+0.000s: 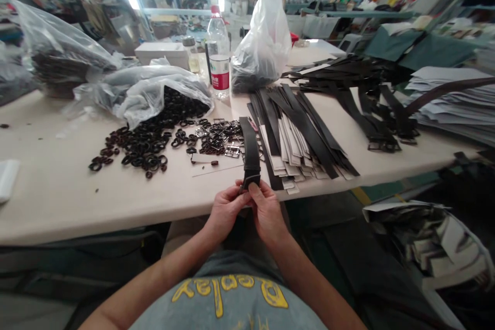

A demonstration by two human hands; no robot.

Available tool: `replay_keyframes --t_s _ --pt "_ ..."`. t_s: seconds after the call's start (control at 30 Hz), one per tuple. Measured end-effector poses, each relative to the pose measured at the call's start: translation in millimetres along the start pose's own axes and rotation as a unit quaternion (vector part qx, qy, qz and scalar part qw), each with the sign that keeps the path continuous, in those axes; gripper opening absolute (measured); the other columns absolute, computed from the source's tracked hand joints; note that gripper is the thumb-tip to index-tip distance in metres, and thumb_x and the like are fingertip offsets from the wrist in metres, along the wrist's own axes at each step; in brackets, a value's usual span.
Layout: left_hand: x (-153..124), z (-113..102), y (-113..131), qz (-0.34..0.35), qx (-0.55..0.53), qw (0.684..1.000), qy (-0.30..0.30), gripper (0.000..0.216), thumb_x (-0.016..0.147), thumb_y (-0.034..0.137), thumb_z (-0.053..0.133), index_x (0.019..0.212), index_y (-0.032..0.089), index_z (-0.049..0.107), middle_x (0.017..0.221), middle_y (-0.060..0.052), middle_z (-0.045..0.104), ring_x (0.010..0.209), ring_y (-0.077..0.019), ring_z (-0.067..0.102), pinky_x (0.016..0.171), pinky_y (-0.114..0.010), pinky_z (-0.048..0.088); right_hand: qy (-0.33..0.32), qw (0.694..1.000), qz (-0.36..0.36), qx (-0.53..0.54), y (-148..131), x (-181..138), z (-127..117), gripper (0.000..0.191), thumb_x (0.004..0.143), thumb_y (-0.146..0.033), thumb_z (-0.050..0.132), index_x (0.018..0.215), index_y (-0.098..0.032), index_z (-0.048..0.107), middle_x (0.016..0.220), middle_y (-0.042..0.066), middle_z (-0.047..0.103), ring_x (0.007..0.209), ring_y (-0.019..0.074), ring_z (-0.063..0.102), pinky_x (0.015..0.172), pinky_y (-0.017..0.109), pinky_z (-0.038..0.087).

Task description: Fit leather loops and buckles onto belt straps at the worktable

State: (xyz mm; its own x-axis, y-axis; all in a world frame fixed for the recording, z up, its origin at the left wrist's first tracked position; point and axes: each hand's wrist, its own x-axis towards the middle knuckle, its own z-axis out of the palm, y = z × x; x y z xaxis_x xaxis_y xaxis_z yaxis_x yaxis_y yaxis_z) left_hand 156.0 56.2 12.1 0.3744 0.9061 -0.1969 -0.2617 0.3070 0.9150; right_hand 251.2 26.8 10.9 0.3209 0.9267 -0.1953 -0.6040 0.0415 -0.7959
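Note:
A black leather strap (250, 147) lies on the pale table (58, 191) and runs toward me over its front edge. My left hand (224, 211) and my right hand (266, 214) are both closed on the strap's near end, thumbs pinching it from either side. Just beyond the strap's far end lie small metal buckles (220, 136). Left of them a pile of black rings (150, 139) spills from a clear plastic bag (150, 90). To the right lies a fanned stack of black and white straps (301, 134).
A water bottle (218, 54) and a tied plastic bag (265, 44) stand at the back of the table. More dark straps (371, 98) and grey sheets (456, 93) lie at right. A bagged stack (58, 56) sits at far left. Scrap offcuts (429, 242) lie on the floor at right.

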Motion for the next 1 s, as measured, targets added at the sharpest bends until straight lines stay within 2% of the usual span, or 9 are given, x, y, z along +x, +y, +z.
replay_keyframes --t_s 0.17,0.27,0.33,0.43,0.5,0.57,0.67,0.8,1.0 --pt "6.8 -18.5 12.0 0.023 0.114 0.99 -0.082 0.025 0.073 0.039 0.079 0.084 0.016 0.079 0.079 -0.004 0.076 0.072 -0.018 0.066 0.073 -0.029 0.052 -0.007 0.997 -0.024 -0.072 -1.6 11.8 -4.9 0.027 0.074 -0.045 0.081 0.086 -0.021 0.079 0.079 0.003 0.078 0.07 0.0167 0.067 0.068 0.028 0.051" --pt "19.7 -51.1 32.2 0.111 0.283 0.951 -0.058 0.019 0.08 0.035 0.071 0.088 0.019 0.079 0.083 -0.006 0.078 0.076 -0.0205 0.069 0.073 -0.029 0.052 -0.01 0.99 -0.054 -0.131 -3.5 18.7 -11.6 0.023 0.076 -0.042 0.079 0.085 -0.021 0.079 0.081 0.002 0.078 0.073 0.0162 0.066 0.071 0.027 0.049" --pt "33.3 -79.1 51.0 0.181 0.399 0.899 0.011 0.018 0.085 0.033 0.066 0.09 0.021 0.078 0.083 -0.005 0.078 0.074 -0.0205 0.07 0.07 -0.029 0.052 -0.007 0.983 -0.071 -0.168 -5.1 21.7 -15.6 0.022 0.078 -0.042 0.077 0.085 -0.021 0.079 0.083 0.002 0.078 0.074 0.0163 0.066 0.072 0.027 0.049" --pt "59.7 -117.3 76.9 0.242 0.572 0.774 0.123 0.018 0.087 0.026 0.061 0.093 0.023 0.078 0.09 -0.006 0.077 0.074 -0.0208 0.07 0.073 -0.031 0.052 -0.013 0.972 -0.087 -0.217 -7.7 23.3 -17.7 0.023 0.079 -0.042 0.075 0.084 -0.02 0.078 0.082 0.003 0.078 0.073 0.0173 0.066 0.071 0.028 0.049" --pt "78.2 -133.7 86.1 0.236 0.653 0.706 0.141 0.02 0.085 0.021 0.061 0.096 0.021 0.078 0.102 -0.009 0.076 0.085 -0.0235 0.071 0.081 -0.033 0.052 -0.02 0.966 -0.093 -0.241 -8.6 23.4 -16.8 0.023 0.079 -0.042 0.074 0.083 -0.019 0.077 0.079 0.003 0.078 0.072 0.0176 0.067 0.072 0.029 0.051" --pt "94.1 -141.7 87.6 0.214 0.696 0.671 0.136 0.021 0.082 0.018 0.062 0.096 0.02 0.078 0.105 -0.01 0.075 0.092 -0.0258 0.07 0.085 -0.035 0.052 -0.023 0.963 -0.087 -0.253 -7.9 23.4 -16.0 0.024 0.079 -0.043 0.074 0.082 -0.019 0.076 0.076 0.004 0.077 0.07 0.0178 0.068 0.07 0.029 0.052" --pt "108.6 -144.3 83.0 0.196 0.706 0.666 0.138 0.02 0.08 0.018 0.063 0.092 0.022 0.079 0.098 -0.009 0.075 0.088 -0.0258 0.07 0.082 -0.035 0.053 -0.023 0.966 -0.069 -0.249 -4.6 23.6 -17.1 0.03 0.077 -0.047 0.075 0.082 -0.018 0.074 0.073 0.005 0.076 0.067 0.0183 0.07 0.068 0.03 0.054" --pt "107.3 -143.2 81.4 0.206 0.687 0.679 0.154 0.021 0.082 0.018 0.061 0.093 0.02 0.078 0.096 -0.009 0.076 0.085 -0.0244 0.07 0.081 -0.035 0.053 -0.021 0.97 -0.045 -0.236 -2.9 23.0 -18.1 0.036 0.075 -0.052 0.076 0.082 -0.017 0.071 0.072 0.005 0.075 0.063 0.0175 0.071 0.062 0.028 0.056" --pt "75.4 -119.9 74.5 0.351 0.497 0.789 0.082 0.026 0.087 0.015 0.056 0.099 0.023 0.078 0.098 -0.005 0.076 0.088 -0.0174 0.07 0.082 -0.029 0.055 -0.025 0.958 -0.057 -0.279 -7.6 20.3 -4.7 0.033 0.077 -0.051 0.072 0.076 -0.018 0.065 0.065 0.002 0.07 0.052 0.0138 0.066 0.046 0.021 0.047"
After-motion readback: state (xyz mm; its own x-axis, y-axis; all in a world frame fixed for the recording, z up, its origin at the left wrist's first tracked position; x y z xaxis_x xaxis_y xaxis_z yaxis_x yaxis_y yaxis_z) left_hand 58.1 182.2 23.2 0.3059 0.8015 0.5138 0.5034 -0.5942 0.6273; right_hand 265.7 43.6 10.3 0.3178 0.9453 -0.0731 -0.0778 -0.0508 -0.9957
